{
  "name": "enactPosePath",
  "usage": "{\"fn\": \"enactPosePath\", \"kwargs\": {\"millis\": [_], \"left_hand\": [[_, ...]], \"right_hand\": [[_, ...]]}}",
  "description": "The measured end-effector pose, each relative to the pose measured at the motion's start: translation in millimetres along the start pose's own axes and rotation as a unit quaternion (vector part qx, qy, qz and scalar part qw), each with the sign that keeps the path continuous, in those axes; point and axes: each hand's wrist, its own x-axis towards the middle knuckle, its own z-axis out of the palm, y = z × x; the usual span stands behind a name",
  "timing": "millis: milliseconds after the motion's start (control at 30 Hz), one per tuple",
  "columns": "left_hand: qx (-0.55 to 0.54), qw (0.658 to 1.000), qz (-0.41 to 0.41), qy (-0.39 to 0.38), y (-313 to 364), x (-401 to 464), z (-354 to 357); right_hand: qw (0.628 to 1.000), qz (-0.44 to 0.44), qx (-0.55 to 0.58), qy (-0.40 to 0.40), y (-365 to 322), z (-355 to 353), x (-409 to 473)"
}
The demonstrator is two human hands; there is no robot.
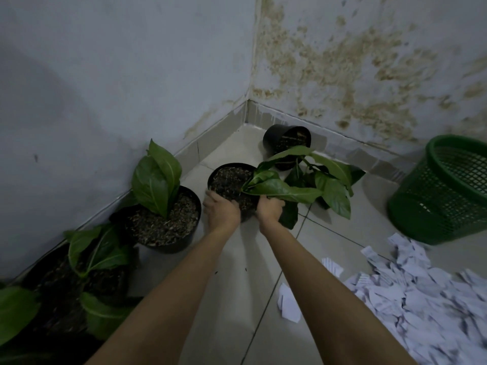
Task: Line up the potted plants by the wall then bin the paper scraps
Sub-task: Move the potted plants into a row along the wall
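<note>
A: Both hands are on the middle pot [232, 187]. Left hand [221, 210] is wrapped on its rim at 7 o'clock, right hand [268, 208] cups the side at 4 o'clock. Looks tilted toward the camera, off or barely on the floor [237, 299].

B: Risks?

A: Soil's loose and filled to the rim, so a tilt could dump it on the tiles. There are dark specks on the floor near the forearms. Its plant [287, 188] flops hard toward 3 o'clock, all leaves off one side, so the load is lopsided and may roll in the grip.

B: Clearance?

A: Tight. The lined pot [163, 219] at 9 o'clock sits just beside the left hand, so sliding in could bump it or crush its upright leaves. Far pot [287, 143] at 1 o'clock lies in the corner, apparently tipped, with leaves tangled near this plant. A lift may snag them.

B: Rest of the task?

A: Two more pots run along the left wall [79, 101] toward 8 o'clock. Scraps [421, 299] are heaped at 4 o'clock, untouched. Bin [448, 191] at 3 o'clock leans, so it could topple when loaded.
</note>
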Motion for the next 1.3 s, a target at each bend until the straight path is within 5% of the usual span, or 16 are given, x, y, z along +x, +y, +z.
{"fn": "enactPosePath", "kwargs": {"millis": [67,200,533,800,1000,1300], "left_hand": [[0.186,0.974,0.128,0.027,-4.6,-1.3,1.9],[0.383,0.899,0.213,-0.005,-4.1,-1.5,4.8],[0.422,0.847,0.32,-0.041,-35.3,10.1,0.8],[0.481,0.838,0.256,0.015,-35.5,15.7,-1.5],[0.492,0.836,0.243,0.002,-26.4,23.5,1.2],[0.51,0.84,0.185,-0.021,-17.8,33.7,-12.1]], "right_hand": [[1.0,0.008,-0.002,-0.016,2.1,3.6,2.7],[0.999,0.012,0.035,-0.027,-2.1,8.3,14.2],[0.995,-0.008,0.043,-0.092,2.4,35.8,48.6],[0.988,-0.011,0.042,-0.149,-4.4,71.8,44.6],[0.995,-0.029,0.012,-0.098,-8.4,80.6,42.8],[0.984,-0.039,-0.071,-0.16,-22.3,78.0,29.3]]}}
